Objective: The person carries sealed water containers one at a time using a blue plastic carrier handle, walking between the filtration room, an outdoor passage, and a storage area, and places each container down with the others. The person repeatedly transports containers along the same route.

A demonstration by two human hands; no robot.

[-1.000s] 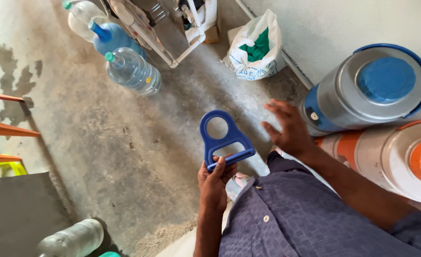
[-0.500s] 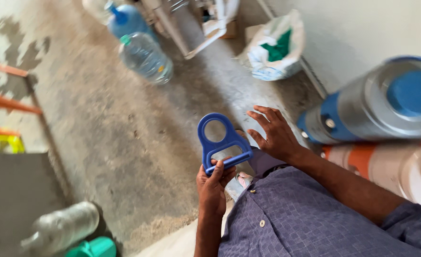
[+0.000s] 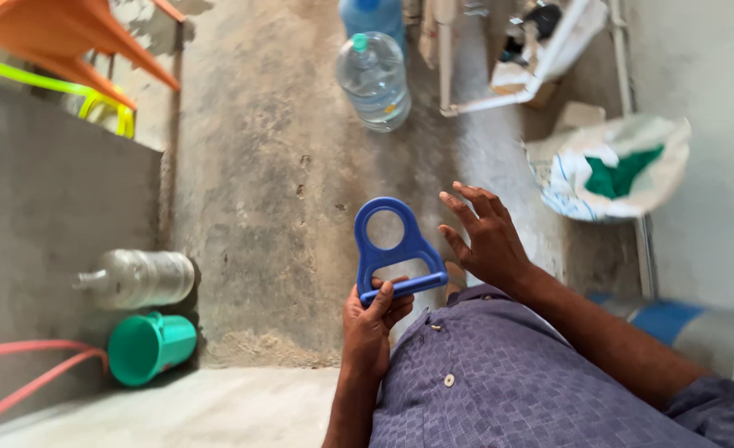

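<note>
My left hand (image 3: pixel 371 319) grips the bar end of a blue plastic bottle-carry handle (image 3: pixel 390 249), a flat piece with a round ring at the top and a grip slot below. It is held upright in front of my purple checked shirt (image 3: pixel 500 382). My right hand (image 3: pixel 485 236) hovers just right of the handle with fingers spread, holding nothing and not touching it.
A large clear water bottle (image 3: pixel 374 80) lies on the concrete floor ahead, a blue one behind it. At left lie a dusty clear bottle (image 3: pixel 139 278), a green cup (image 3: pixel 150 347) and a pink hose (image 3: pixel 27 373). A white sack (image 3: pixel 612 170) and a blue-grey drum (image 3: pixel 690 328) are at right.
The view has swung left and down, so the drum and lids at right mostly left the frame. My right hand drew back from the drum toward the handle. The left hand keeps its grip.
</note>
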